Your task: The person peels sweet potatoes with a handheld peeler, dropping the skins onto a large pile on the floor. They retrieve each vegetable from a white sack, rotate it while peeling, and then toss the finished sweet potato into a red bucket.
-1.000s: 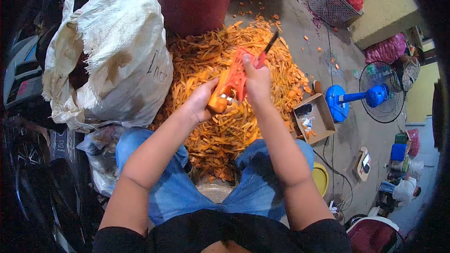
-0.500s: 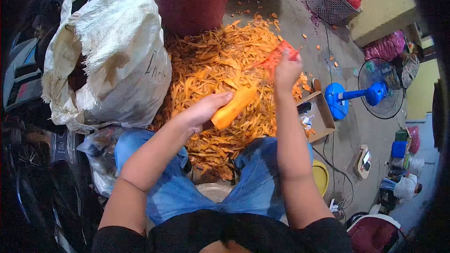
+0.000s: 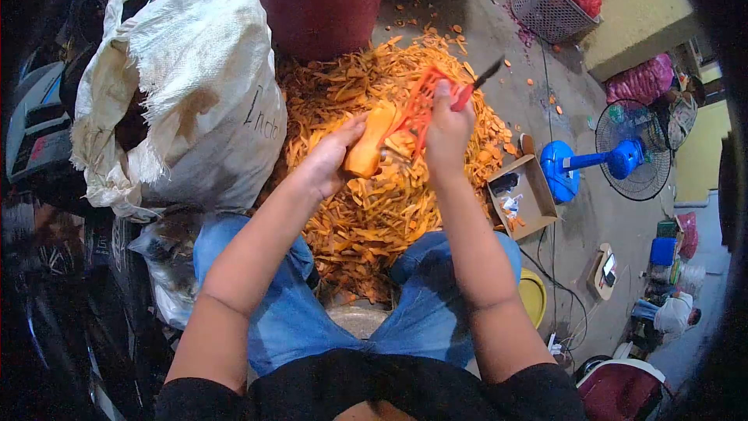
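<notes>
My left hand (image 3: 333, 157) is closed around a thick peeled carrot (image 3: 365, 152), holding it above a heap of orange peelings (image 3: 354, 214). In my right hand (image 3: 450, 131) is a red peeler (image 3: 423, 100) with an openwork frame, its lower end beside the carrot; whether it touches is hard to tell. A dark blade (image 3: 489, 72) sticks out past the right hand on the far side. Loose peel (image 3: 400, 144) shows between the carrot and the peeler. The heap lies in front of my knees.
A white woven sack (image 3: 206, 101) stands at the left, with a big red tub (image 3: 319, 8) behind the heap. On the right are a cardboard box (image 3: 534, 191), a blue fan (image 3: 623, 157) and a grey basket (image 3: 552, 4). Cables (image 3: 557, 281) cross the floor. Another person (image 3: 672, 314) is at far right.
The carrot has turned more upright and moved slightly up and left. My right hand has come left and down with the peeler, close to the carrot. The dark blade now shows.
</notes>
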### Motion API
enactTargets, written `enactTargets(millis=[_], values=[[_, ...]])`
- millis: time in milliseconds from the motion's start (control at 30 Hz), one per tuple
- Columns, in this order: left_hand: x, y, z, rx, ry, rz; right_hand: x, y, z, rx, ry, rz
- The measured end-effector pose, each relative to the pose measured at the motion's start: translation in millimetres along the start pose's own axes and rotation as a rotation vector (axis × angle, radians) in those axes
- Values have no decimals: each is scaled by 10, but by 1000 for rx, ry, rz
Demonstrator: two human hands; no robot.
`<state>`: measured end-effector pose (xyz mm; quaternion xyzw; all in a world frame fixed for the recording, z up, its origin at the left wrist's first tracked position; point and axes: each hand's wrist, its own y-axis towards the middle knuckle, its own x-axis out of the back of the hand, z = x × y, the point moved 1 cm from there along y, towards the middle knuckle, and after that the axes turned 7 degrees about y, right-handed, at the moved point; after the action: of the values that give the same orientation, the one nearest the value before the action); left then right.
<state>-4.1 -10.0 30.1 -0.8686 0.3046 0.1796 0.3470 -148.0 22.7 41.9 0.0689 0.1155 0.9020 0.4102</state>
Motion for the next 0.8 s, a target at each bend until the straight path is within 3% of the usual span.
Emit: enactTargets(millis=[67,200,333,400,500,567,633,667,700,767,800], values=[[29,13,-10,-5,64,28,73,116,-118,-160,226,-149],[100,70,76,92,-15,78,33,88,-184,-250,373,-177],[127,124,143,120,-170,144,-141,-104,-133,-107,226,-69],[94,94,103,117,-169,160,-90,-20,-185,-157,268,-76],[52,16,-2,98,36,11,39,166,-147,-146,396,-206],[53,-17,-99,-588,1186,-47,151,231,-94,-183,281,-148],[60,-62,-131,-653,1381,-89,237,245,8,-224,74,-53],[62,-81,-133,-716,1570,-135,242,235,44,-225,74,-52],[74,-82,-135,-715,1570,-138,234,233,75,-146,90,-3],[102,-47,-136,-473,1650,-154,246,224,130,-65,107,45],[107,-34,-143,-475,1650,-150,270,209,152,-79,45,106]])
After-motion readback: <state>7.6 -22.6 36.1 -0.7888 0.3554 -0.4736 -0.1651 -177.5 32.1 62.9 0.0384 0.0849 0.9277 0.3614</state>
